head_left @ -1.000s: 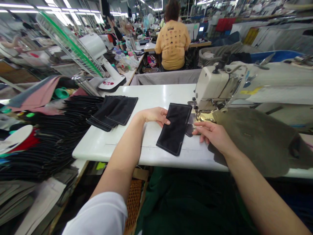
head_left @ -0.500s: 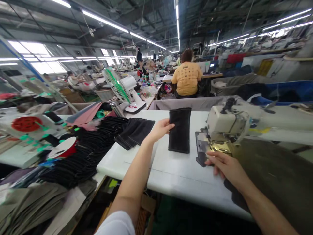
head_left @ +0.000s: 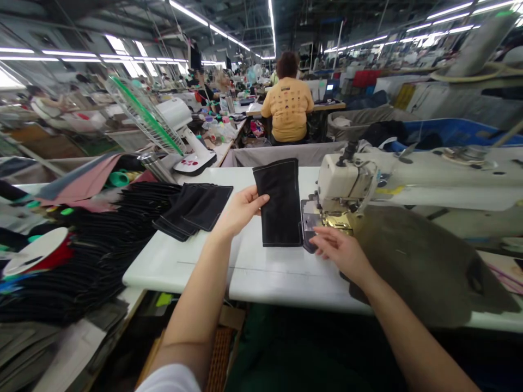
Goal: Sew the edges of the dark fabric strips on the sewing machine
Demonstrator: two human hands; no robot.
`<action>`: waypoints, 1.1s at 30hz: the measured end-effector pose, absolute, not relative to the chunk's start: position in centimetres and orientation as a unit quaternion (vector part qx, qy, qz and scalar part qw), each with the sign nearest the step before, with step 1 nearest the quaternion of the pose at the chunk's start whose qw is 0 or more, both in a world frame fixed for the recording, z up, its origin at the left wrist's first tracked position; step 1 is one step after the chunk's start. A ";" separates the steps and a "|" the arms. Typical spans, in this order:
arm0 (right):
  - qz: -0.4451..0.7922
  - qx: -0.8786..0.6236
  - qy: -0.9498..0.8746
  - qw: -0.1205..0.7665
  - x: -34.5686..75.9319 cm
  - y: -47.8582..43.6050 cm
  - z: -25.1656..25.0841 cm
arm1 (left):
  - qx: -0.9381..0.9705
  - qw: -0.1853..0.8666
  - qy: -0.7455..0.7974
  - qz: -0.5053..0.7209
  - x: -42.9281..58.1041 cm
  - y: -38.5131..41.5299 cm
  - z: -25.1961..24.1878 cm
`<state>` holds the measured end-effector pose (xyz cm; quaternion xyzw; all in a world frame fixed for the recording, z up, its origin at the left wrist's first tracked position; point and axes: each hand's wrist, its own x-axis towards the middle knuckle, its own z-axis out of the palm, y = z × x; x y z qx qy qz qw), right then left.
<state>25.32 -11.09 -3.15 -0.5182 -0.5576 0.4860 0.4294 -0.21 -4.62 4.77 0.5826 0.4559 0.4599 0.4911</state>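
Background: long factory hall under strip lights, rows of sewing stations running away from you; a co-worker (head_left: 287,103) in a yellow T-shirt sits beyond your desk, back turned.

Surface: white sewing desk (head_left: 180,267), its near edge passing beneath your forearms.

Main item: black denim panel (head_left: 280,204) with pale topstitching, long side pointing away from you, between your hands and just beside the sewing machine (head_left: 343,179).

Left hand: your left hand (head_left: 241,212) sits at the panel's left edge, its fingers (head_left: 261,200) touching the cloth; you cannot tell whether they pinch it.

Right hand: your right hand (head_left: 339,251) is held open, fingers loosely spread and holding nothing, near a dark flat template (head_left: 309,231) on the machine bed.

Open room: bare white desk lies between the panel and the near edge; a stack of black panels (head_left: 192,209) lies just left of your left hand.

Right edge: olive cloth (head_left: 425,267) drapes over the desk beyond your right hand.

Containers: grey fabric bin (head_left: 286,155) beyond the desk; blue bin (head_left: 449,130) at far right, dark cloth inside.

Writing: print on the T-shirt is too small to read.
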 end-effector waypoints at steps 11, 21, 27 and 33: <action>0.542 -0.461 -0.539 0.451 23.3 -12.9 -2.8 | 0.474 0.550 0.465 0.506 0.9 -6.1 2.2; 0.418 -0.512 -0.614 0.432 22.8 -13.3 -4.3 | 0.441 0.538 0.500 0.515 0.0 -6.5 1.0; 0.389 -0.530 -0.632 0.410 23.6 -13.0 -7.3 | 0.453 0.438 0.602 0.490 -4.7 -6.2 0.2; 0.404 -0.501 -0.635 0.427 23.4 -12.0 -7.8 | 0.462 0.302 0.701 0.453 -12.1 -3.6 4.4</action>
